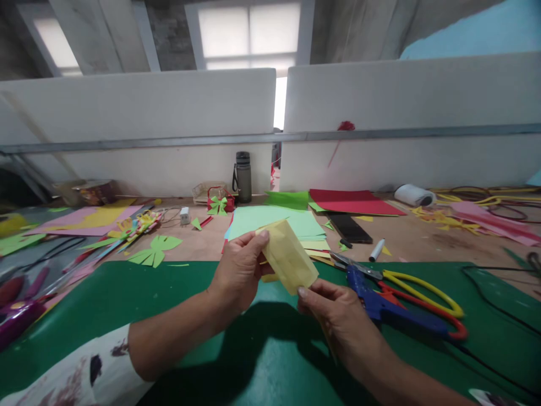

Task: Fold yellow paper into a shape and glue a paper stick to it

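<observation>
A folded piece of pale yellow paper (pixel 289 256) is held up between both hands over the green mat (pixel 177 304). My left hand (pixel 239 270) pinches its upper left corner, thumb on the near face. At the lower right corner, my right hand (pixel 336 313) grips it between thumb and fingers. Part of the paper's back side and the fingers behind it are hidden. Just right of my right hand lie a blue glue gun (pixel 389 310) and scissors with yellow and red handles (pixel 426 287).
Beyond the mat are a stack of light green paper (pixel 249 220), red sheets (pixel 355 201), a black phone (pixel 350 227) and a white marker (pixel 377 250). A dark bottle (pixel 243 177) stands at the back. Green paper leaves (pixel 156 251) and a purple tool (pixel 21 318) lie left.
</observation>
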Motion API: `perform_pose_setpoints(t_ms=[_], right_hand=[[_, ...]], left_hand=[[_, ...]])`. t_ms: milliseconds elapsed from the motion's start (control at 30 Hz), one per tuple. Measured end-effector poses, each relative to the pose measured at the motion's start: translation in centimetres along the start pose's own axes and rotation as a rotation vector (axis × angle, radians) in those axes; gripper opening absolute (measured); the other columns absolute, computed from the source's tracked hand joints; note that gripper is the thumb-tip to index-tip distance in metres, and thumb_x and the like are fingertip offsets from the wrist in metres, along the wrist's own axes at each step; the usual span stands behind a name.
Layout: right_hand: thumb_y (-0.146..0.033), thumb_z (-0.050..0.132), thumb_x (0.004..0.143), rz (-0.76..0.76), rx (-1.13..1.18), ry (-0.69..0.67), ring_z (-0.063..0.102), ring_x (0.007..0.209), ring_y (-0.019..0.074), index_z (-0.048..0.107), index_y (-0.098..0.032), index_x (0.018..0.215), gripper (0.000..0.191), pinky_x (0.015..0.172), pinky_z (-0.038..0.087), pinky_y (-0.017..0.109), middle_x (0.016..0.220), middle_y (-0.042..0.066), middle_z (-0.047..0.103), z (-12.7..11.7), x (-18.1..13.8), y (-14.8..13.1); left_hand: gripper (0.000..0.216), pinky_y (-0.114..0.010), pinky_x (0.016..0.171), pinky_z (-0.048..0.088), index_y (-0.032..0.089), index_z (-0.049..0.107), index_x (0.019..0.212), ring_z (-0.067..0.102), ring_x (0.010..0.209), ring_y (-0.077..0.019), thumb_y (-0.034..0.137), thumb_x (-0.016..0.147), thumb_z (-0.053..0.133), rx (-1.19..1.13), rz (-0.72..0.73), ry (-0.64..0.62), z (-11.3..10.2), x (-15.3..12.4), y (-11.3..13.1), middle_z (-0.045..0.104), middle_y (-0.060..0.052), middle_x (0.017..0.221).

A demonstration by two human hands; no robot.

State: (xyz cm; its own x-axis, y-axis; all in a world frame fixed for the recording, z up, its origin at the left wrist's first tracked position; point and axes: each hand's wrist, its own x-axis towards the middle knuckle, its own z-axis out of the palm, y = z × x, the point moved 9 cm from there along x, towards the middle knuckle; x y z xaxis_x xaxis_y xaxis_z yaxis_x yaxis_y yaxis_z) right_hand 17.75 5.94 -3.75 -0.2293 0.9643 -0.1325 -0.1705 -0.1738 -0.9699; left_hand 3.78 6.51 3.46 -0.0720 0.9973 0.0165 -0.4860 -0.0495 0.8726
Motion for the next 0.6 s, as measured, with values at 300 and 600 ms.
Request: perform_pose_setpoints(t_ms=[300,600], right_hand=[[-0.041,0.072,0.067,-0.042,-0.101,-0.032,0.043,0.057,0.0113,0.064,-0.016,0.06,0.026,0.061,0.03,0.027,0.055,-0.003,0.053,0.0,-0.1,0.1],[-0.039,0.069,0.069,-0.03,-0.116,-0.041,0.044,0.057,0.0118,0.059,-0.017,0.053,0.029,0.06,0.03,0.028,0.053,-0.002,0.054,0.3,-0.4,-0.5]], left_hand=[[0.028,-0.018,0.036,0.038,0.014,0.051,0.082,0.053,0.047,-0.0119,0.038,0.073,0.064,-0.009,-0.005,-0.025,-0.1,0.6,-0.8,0.056,0.0,0.063],[0.024,-0.015,0.034,0.032,0.014,0.049,0.077,0.049,0.045,-0.0075,0.032,0.071,0.066,-0.046,-0.028,0.007,-0.6,0.9,-1.3,0.052,0.003,0.06]])
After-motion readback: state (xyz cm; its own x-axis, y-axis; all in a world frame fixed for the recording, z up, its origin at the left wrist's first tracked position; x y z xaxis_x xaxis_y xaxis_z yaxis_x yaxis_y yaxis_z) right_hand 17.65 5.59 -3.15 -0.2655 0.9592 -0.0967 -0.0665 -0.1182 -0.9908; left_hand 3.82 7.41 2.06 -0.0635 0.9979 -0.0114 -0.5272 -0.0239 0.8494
